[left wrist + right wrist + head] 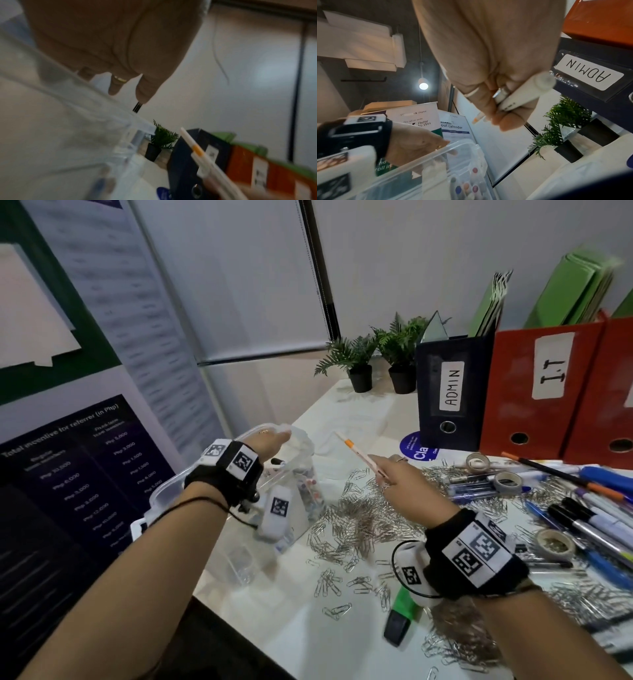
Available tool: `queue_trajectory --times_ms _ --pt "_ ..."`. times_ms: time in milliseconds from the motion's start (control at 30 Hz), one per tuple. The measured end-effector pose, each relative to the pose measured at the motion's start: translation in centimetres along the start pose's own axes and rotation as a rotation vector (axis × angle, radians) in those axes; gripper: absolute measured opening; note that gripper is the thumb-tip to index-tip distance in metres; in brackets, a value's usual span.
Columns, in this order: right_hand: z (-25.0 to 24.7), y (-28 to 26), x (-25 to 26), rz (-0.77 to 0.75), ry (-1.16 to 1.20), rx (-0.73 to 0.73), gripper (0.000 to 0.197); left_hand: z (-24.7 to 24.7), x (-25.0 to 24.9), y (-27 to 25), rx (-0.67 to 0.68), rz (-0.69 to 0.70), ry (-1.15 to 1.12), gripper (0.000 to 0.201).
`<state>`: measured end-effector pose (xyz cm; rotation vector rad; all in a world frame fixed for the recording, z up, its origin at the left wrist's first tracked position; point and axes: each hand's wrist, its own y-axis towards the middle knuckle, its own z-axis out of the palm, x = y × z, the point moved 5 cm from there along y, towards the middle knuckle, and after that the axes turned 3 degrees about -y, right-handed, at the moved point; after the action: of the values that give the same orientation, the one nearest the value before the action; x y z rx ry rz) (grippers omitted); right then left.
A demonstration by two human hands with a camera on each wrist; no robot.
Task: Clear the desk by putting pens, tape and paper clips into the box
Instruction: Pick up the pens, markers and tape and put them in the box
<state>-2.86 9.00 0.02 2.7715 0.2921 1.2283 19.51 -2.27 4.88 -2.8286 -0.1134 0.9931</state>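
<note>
Two hands share the work, each with its own job. At the left, the left hand (270,441) curls its fingers over the far rim of the clear box (205,477), probably to steady it, or tip its mouth, while things go in; the right wrist view shows fingertips hooked inside the rim, and pens already standing in the box. A small dark thing pokes out below one finger in the left wrist view, too blurred to name. Between box and pile, the right hand (397,474) pinches a white pen (359,455) with an orange band, tip aimed up and left at the box, which suggests it is on its way there and not yet released. Below and to the right, paper clips (363,518) lie strewn across the table (301,628), with a green highlighter (402,614) near the front edge. Farther right, tape rolls (507,481) and many more pens (582,508) wait, so most of the clearing looks undone
</note>
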Motion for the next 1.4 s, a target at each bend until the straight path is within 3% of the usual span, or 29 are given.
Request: queue_trajectory --times_ms 100,167,300,400,533,700,833,933,1067,1233,1400 --pt "0.6 0.0 0.4 0.004 -0.013 -0.050 0.046 -0.2 0.8 -2.7 -0.037 0.055 0.480 0.072" --pt "0.8 0.1 1.5 -0.013 -0.002 -0.090 0.041 0.0 2.1 -5.7 -0.053 0.006 0.689 0.084" --pt "0.6 1.8 6.3 -0.089 0.031 -0.141 0.032 0.4 4.2 -8.1 -0.120 -0.043 0.660 0.110" --pt "0.6 4.4 10.6 -0.126 -0.146 -0.169 0.027 0.3 4.3 -7.1 -0.212 -0.014 0.659 0.124" --pt "2.0 7.9 15.5 -0.158 -0.377 -0.146 0.023 0.5 4.5 -6.9 -0.210 0.051 0.487 0.134" --pt "3.6 9.7 16.9 -0.087 -0.509 -0.068 0.027 0.2 4.4 -7.4 -0.212 0.023 0.419 0.116" --pt "2.9 10.3 16.2 -0.082 -0.538 -0.154 0.016 0.4 4.8 -6.8 -0.189 0.026 0.391 0.125" --pt "2.8 11.0 15.6 -0.165 -0.447 -0.216 0.021 0.6 4.6 -6.6 -0.166 0.018 0.426 0.120" --pt "4.6 11.2 15.1 -0.219 -0.428 -0.163 0.029 0.7 4.7 -6.5 -0.191 0.032 0.415 0.119" --pt "8.1 11.9 12.1 -0.182 -0.405 0.055 0.055 0.8 4.7 -6.5 -0.245 0.119 0.389 0.109" --pt "5.8 10.1 11.4 -0.251 -0.223 -0.117 0.046 0.5 4.2 -7.4 -0.297 0.185 0.310 0.088"
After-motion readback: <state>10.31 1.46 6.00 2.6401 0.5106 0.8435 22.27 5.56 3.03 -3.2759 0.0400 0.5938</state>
